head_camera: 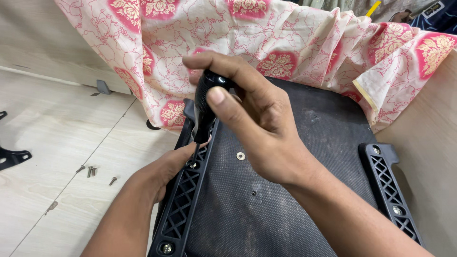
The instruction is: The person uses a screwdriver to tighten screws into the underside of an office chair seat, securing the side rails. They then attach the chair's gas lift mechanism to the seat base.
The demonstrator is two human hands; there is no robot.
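The right hand (259,128) grips the black handle of a screwdriver (205,107), held upright, with its fingers (223,66) curled over the top. The tool stands on the left black lattice bracket (183,204), which runs along the edge of a dark, dusty chair seat (281,209) lying underside up. The left hand (164,169) rests against that bracket just beside the tool's lower end. A second bracket (388,185) lies along the seat's right edge. A pink flowered cloth (295,43) is draped behind. Loose screws (93,171) lie on the pale wooden floor (52,123), well apart.
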